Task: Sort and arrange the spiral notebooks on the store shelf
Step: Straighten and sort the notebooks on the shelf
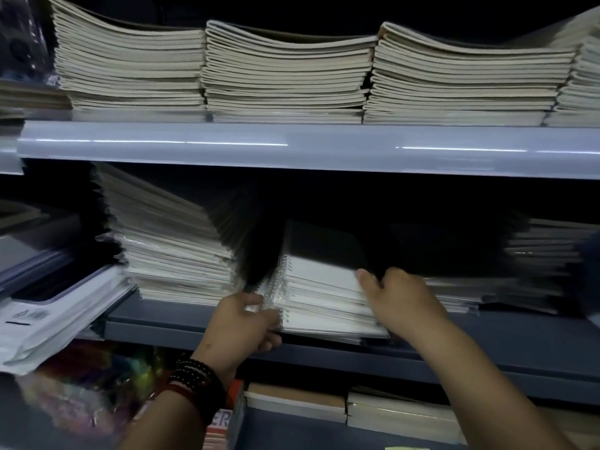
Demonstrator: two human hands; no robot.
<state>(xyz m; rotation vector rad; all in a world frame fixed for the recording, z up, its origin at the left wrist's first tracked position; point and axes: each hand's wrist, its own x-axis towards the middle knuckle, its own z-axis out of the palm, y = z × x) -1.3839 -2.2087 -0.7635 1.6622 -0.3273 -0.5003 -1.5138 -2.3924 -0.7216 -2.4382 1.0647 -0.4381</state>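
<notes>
I am gripping the spiral notebooks (324,300) at the front edge of the shelf (503,345): left hand (243,323) pinching the coils, right hand (399,297) clasping the top.

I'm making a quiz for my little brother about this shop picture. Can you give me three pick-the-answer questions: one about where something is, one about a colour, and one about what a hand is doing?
1. Where is the spiral notebook stack that the hands touch?
A) on the top shelf
B) on the middle shelf
C) on the floor

2. What colour is the cover on top of that stack?
A) yellow
B) pink
C) black

3. What is the left hand doing?
A) gripping the stack's coil-side corner
B) hanging loose at the person's side
C) pointing upward

Answers:
1 B: the stack sits on the shelf just under the one with the cream stacks.
2 C: the top cover is black, over white pages.
3 A: its fingers and thumb curl round the corner by the wire coils.
</notes>
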